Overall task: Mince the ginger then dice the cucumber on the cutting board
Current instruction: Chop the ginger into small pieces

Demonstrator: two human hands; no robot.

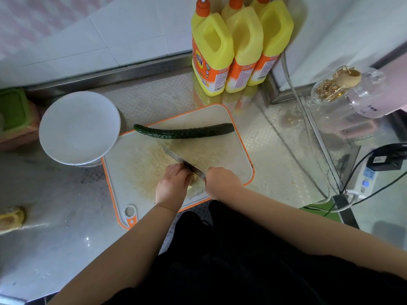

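Orange-rimmed cutting board (pixel 229 150), pale and scored, is set on a steel counter (pixel 66 216). Ginger (pixel 192 181), a small yellowish piece, is held down near the board's front edge by the left hand (pixel 172 186), fingers curled over it. Knife (pixel 182 160) is gripped at the handle by the right hand (pixel 222 182), with the blade angled away to the left and laid against the left knuckles. Cucumber (pixel 184 131), whole and dark green, lies across the board's far side. White plate (pixel 79 127) overlaps the board's left corner. Three yellow bottles (pixel 240 47) are stood behind.
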